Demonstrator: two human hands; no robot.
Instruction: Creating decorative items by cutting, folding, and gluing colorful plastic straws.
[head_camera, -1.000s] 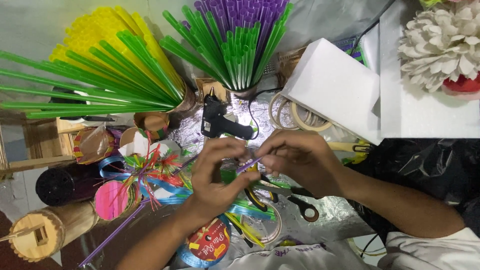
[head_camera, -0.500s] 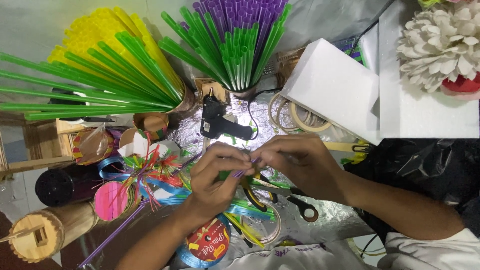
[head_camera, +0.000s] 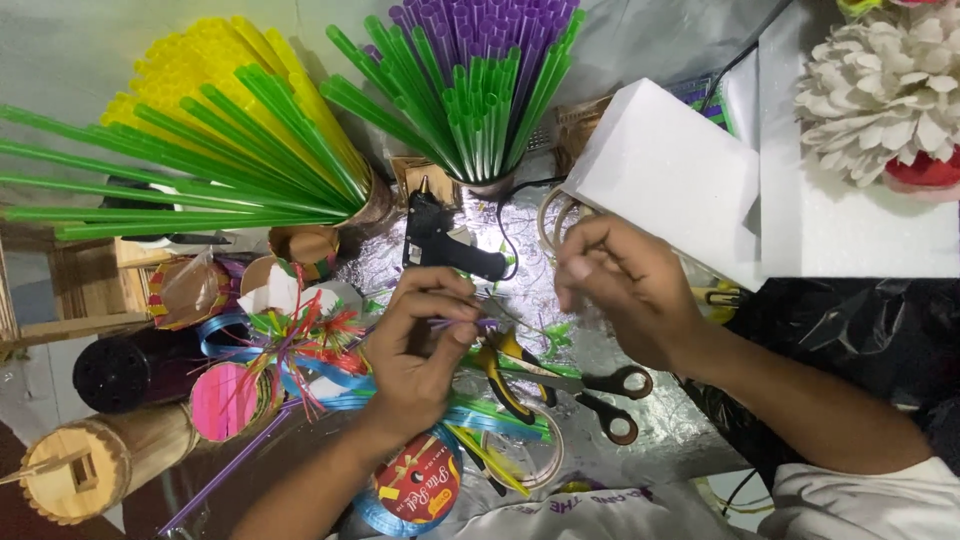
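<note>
Beside curled ribbon scraps (head_camera: 290, 345), the left hand (head_camera: 425, 345) pinches a thin purple straw piece (head_camera: 462, 323), its end jutting right past the fingertips above yellow-handled pliers (head_camera: 500, 365). The right hand (head_camera: 625, 290) hovers apart, fingers loosely curled, near black scissors (head_camera: 600, 395).

Open foil gap between left hand (head_camera: 425, 345) and right hand (head_camera: 625, 290); glue gun (head_camera: 440, 245) at twelve o'clock, scissors (head_camera: 590, 395) at six.

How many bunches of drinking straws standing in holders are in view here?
2. A yellow-and-green bunch fans out at upper left; a purple-and-green bunch stands at top centre, behind the black glue gun. Others may lie beyond the frame edge.
</note>
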